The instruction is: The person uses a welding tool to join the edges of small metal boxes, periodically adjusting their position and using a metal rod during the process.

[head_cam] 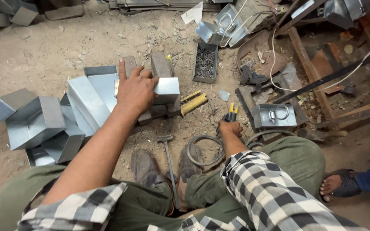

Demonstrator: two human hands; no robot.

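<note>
My left hand point(134, 90) rests palm down on a folded sheet-metal box point(165, 90) that sits on dark blocks point(161, 65) on the dirt floor. My right hand point(230, 127) grips a pair of pliers point(231, 112) with yellow and black handles, held low near the ground. A hammer point(168, 159) lies between my feet. A yellow folding rule point(193, 102) lies just right of the box.
Several folded metal boxes point(39, 122) are piled at the left. A tray of small dark fasteners point(205, 62) stands ahead. A metal box with a ring fitting point(276, 115), white cables point(275, 55) and wooden frames are at the right. Another person's sandalled foot point(339, 183) is at the right edge.
</note>
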